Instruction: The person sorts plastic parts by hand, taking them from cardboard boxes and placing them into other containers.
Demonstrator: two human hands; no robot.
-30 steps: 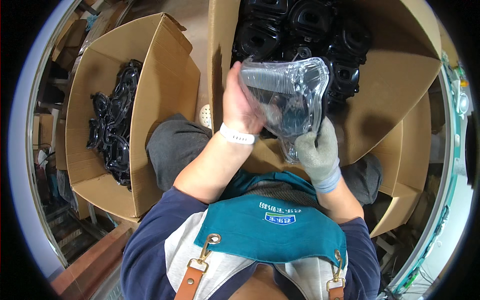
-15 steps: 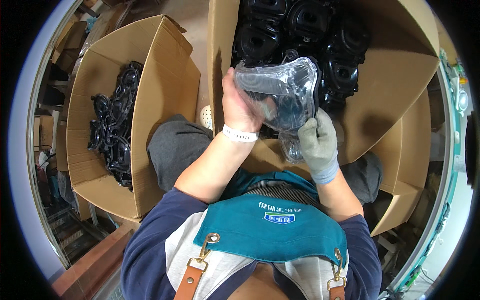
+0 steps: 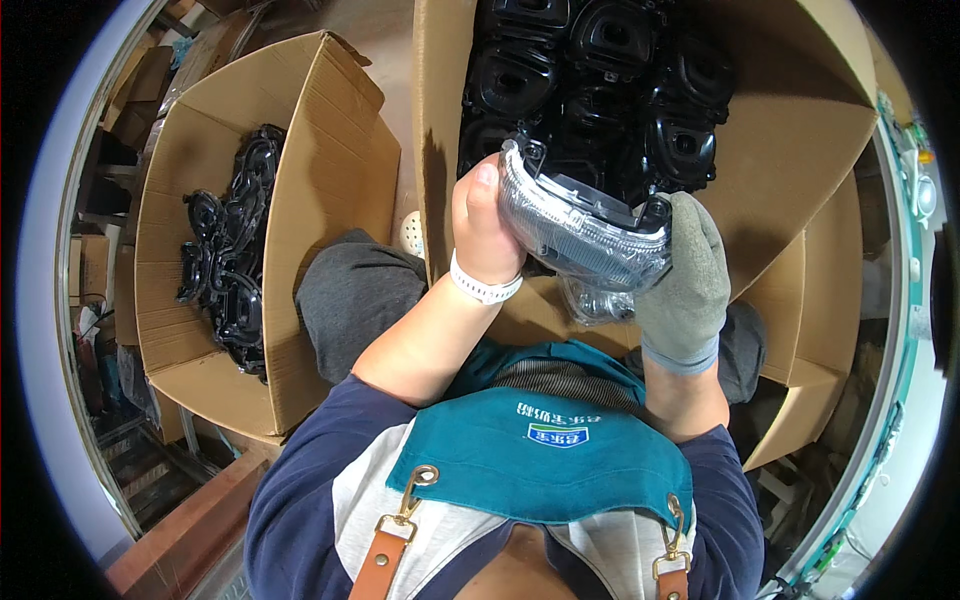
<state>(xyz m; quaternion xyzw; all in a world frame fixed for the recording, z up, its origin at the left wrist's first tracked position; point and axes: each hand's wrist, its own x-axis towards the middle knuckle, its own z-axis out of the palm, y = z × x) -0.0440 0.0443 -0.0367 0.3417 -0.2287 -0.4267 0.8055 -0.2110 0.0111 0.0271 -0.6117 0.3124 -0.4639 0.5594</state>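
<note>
Between both hands I hold a headlight (image 3: 585, 235) with a clear ribbed lens and a black rim, tilted so its edge and black back part face up. My bare left hand (image 3: 487, 215), with a white band (image 3: 483, 282) at the wrist, grips its left end with the thumb on top. In a grey glove, my right hand (image 3: 690, 270) is closed round the right end. Just below it, another clear lens piece (image 3: 595, 303) shows, partly covered by the held headlight. Behind, several black lamp housings (image 3: 612, 35) lie in rows in the large carton (image 3: 775, 185).
To the left stands another open carton (image 3: 325, 190) with several black frames (image 3: 235, 250) inside. A further carton (image 3: 825, 300) is at the right. My knees, in dark trousers (image 3: 355, 295), flank the large carton. A reddish-brown beam (image 3: 190, 530) runs at the lower left.
The headlight has been turned in my hands, from its lens face showing to its edge and back part facing up. My right hand has shifted right and regripped its end.
</note>
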